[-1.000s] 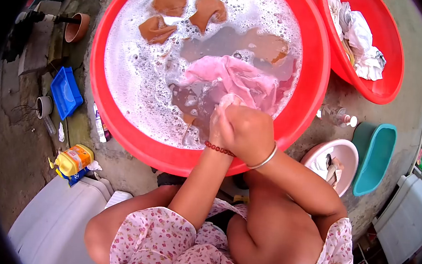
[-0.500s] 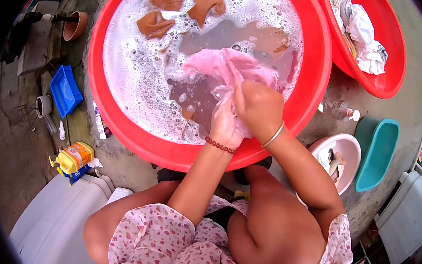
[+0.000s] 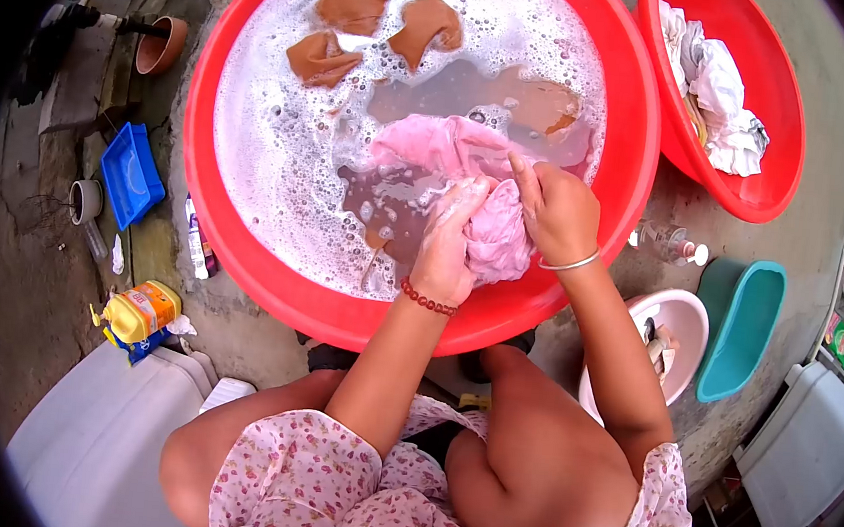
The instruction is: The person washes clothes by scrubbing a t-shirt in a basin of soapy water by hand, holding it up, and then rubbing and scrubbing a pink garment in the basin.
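A big red basin (image 3: 208, 207) holds sudsy water. Bunched pink cloth (image 3: 497, 238) is at its near side, and part of the cloth trails into the water. My left hand (image 3: 447, 244), with a red bead bracelet at the wrist, grips the bunch from the left. On the right side of the bunch, my right hand (image 3: 562, 214), wearing a silver bangle, has its fingers curled round an edge of the cloth, thumb pointing up. Brown cloth (image 3: 424, 29) pokes out of the foam in several places at the far side.
A second red basin (image 3: 780, 124) with white clothes stands at the upper right. Below it are a clear bottle (image 3: 667, 243), a teal tub (image 3: 743, 332) and a pale pink basin (image 3: 693, 322). On the left lie a blue tray (image 3: 132, 178) and a yellow bottle (image 3: 142, 311).
My hands were pressed together on the pink cloth and have moved apart. The right hand has shifted right, and a thicker bunch of cloth now shows between them.
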`<state>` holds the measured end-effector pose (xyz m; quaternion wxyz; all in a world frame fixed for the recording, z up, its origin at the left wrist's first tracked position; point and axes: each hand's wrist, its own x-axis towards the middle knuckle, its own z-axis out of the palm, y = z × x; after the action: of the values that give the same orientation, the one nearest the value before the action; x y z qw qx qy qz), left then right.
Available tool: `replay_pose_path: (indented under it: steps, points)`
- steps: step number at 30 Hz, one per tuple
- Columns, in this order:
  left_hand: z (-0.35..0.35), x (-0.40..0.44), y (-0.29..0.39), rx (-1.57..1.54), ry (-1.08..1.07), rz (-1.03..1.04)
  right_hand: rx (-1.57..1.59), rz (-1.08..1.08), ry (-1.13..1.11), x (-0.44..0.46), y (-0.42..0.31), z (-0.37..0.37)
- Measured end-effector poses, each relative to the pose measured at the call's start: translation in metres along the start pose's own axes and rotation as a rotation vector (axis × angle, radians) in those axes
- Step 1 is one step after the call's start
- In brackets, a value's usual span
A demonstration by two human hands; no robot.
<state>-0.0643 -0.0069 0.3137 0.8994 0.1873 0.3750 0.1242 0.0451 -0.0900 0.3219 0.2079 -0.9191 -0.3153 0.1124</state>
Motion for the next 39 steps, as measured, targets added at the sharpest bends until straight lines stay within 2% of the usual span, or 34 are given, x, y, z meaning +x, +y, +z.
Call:
replay_pose_path:
  steps: [1,2,3,5,6,7,9,10,11,13,15,17,20,21,23,25,26,28,29,30,31,32,35,36,38,39]
  points:
    - [0.0,-0.001,0.005,-0.007,0.002,-0.001,0.238,0.071,-0.082,0.001,0.0,-0.005]
    - [0.0,0.0,0.011,0.066,-0.103,0.043,0.473,0.14,-0.155,0.004,0.0,-0.009]
    - [0.0,0.002,0.014,0.14,-0.205,0.083,0.468,0.14,-0.153,0.006,-0.001,-0.01]
    - [0.001,0.0,0.014,0.215,-0.175,0.069,1.339,0.397,-0.268,0.004,-0.009,-0.009]
    - [0.008,-0.005,0.017,0.363,-0.157,0.17,1.273,0.207,-0.319,0.001,-0.012,-0.017]
    - [0.012,-0.007,0.021,0.51,-0.136,0.278,1.276,0.2,-0.32,0.004,-0.005,-0.019]
    - [0.008,-0.007,0.026,0.478,-0.102,0.287,0.831,0.089,-0.723,0.008,0.016,-0.021]
    - [0.003,-0.003,0.026,0.551,-0.086,0.281,1.006,0.133,-0.576,0.007,0.019,-0.013]
    - [-0.002,0.0,0.025,0.622,-0.071,0.274,1.005,0.132,-0.576,0.006,0.025,-0.011]
    - [-0.01,0.002,0.024,0.646,-0.101,0.234,1.205,0.192,-0.187,0.005,0.024,-0.015]
    - [-0.014,0.002,0.023,0.611,-0.143,0.063,1.234,0.209,-0.132,0.008,0.031,-0.009]
    - [-0.017,0.004,0.02,0.547,-0.116,0.039,1.351,0.222,0.06,0.008,0.027,-0.006]
    - [-0.008,0.008,0.011,0.125,-0.135,0.198,1.406,0.229,0.004,0.003,0.017,-0.007]
    - [-0.004,0.008,0.011,0.129,-0.133,0.198,1.435,0.27,-0.037,0.0,0.011,-0.007]
    - [0.004,0.006,0.012,-0.128,0.0,0.173,0.957,0.122,-0.163,-0.012,-0.006,-0.013]
    - [-0.022,0.01,0.002,0.066,-0.08,0.11,0.526,-0.3,-0.077,-0.035,-0.042,-0.022]
    - [-0.052,0.022,-0.018,-0.076,-0.268,0.079,0.528,-0.295,-0.078,-0.036,-0.048,-0.017]
    - [-0.03,0.009,-0.022,-0.211,-0.156,-0.018,0.187,-0.421,0.115,-0.036,-0.052,-0.007]
    - [0.02,-0.015,-0.011,-0.198,0.147,-0.083,0.189,-0.419,0.111,-0.027,-0.045,-0.007]
    - [0.027,-0.015,-0.013,-0.27,0.031,-0.134,0.144,-0.231,0.102,-0.011,-0.035,-0.01]
    - [0.027,-0.016,-0.012,-0.269,0.031,-0.133,0.099,-0.042,0.091,-0.002,-0.031,-0.014]
    - [0.025,-0.019,-0.011,-0.28,0.005,-0.125,0.096,-0.077,0.178,-0.008,-0.037,-0.015]
    - [-0.003,-0.016,-0.014,-0.315,-0.081,-0.076,0.226,-0.281,0.159,-0.038,-0.067,-0.028]
    - [-0.022,-0.013,-0.015,-0.052,-0.143,-0.005,0.262,-0.339,0.151,-0.043,-0.071,-0.029]
    - [-0.045,0.001,-0.032,-0.21,-0.45,-0.107,0.233,-0.183,0.169,-0.032,-0.049,-0.011]
    - [0.02,-0.019,-0.013,-0.167,0.13,-0.202,0.217,-0.11,0.182,-0.022,-0.037,-0.007]
